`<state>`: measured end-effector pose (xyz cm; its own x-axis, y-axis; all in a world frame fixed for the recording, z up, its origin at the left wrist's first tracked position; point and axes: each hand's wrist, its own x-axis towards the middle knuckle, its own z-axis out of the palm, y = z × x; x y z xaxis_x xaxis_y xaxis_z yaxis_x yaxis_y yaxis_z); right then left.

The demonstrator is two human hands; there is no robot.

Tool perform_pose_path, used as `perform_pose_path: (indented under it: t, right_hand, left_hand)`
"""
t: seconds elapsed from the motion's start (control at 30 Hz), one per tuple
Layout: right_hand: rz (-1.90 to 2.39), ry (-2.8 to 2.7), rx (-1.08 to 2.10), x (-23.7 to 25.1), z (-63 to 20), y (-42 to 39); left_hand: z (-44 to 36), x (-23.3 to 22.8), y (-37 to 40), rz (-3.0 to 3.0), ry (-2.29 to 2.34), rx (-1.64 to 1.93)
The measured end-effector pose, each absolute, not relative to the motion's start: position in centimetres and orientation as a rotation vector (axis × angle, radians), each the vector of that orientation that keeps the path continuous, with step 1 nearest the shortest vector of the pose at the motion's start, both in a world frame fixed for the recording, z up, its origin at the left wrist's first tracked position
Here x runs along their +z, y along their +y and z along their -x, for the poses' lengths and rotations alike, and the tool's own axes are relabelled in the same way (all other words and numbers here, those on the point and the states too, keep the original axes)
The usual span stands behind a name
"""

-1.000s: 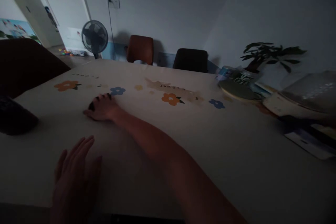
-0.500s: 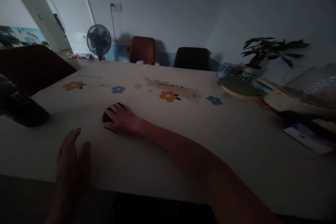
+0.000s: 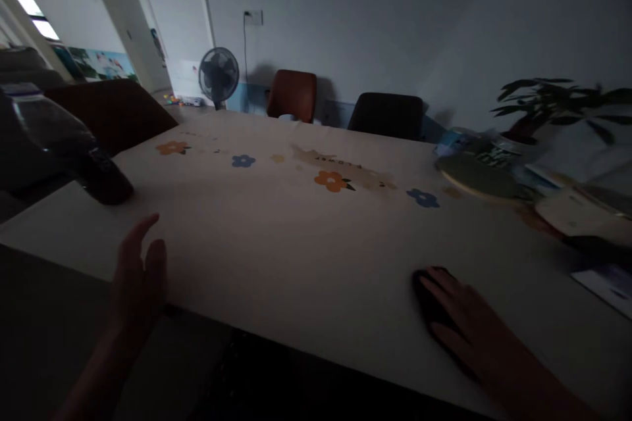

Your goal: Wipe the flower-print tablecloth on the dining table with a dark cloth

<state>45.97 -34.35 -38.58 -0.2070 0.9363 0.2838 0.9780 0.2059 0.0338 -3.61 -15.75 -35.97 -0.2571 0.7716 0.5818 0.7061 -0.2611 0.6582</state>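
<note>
Dim room, flowered counter [image 3: 296, 237]. Right hand [image 3: 469, 329] lay flat over small dark object [image 3: 429, 299], fingers loosely covering, grip not closed. Left hand [image 3: 138, 276] open, empty, hovering at near edge. Step judged: sliding object; lifting would need fingers curled around it.

The right hand [image 3: 474, 325] lies on a small object [image 3: 430, 299] on the surface [image 3: 306, 243], near right. The left hand [image 3: 138, 279] hovers at the near left edge. A bottle [image 3: 64, 145] lies far left; a plant [image 3: 548, 105] stands far right. Two chairs [image 3: 292, 95] stand behind, and a fan [image 3: 218, 75] to their left.
</note>
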Motion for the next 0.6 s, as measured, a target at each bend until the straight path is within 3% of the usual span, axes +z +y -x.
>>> perform_pose_path:
  t: [0.23, 0.6]
  right_hand:
    - [1.708, -2.35, -0.373, -38.4, -43.3, -32.7]
    - [1.116, -2.724, 0.144, -34.1, -20.0, -14.1]
  left_hand:
    - [7.8, -37.1, -13.2, -1.776, 2.066, 1.755]
    - [7.0, -37.5, -13.1, -1.707, 1.992, 1.74]
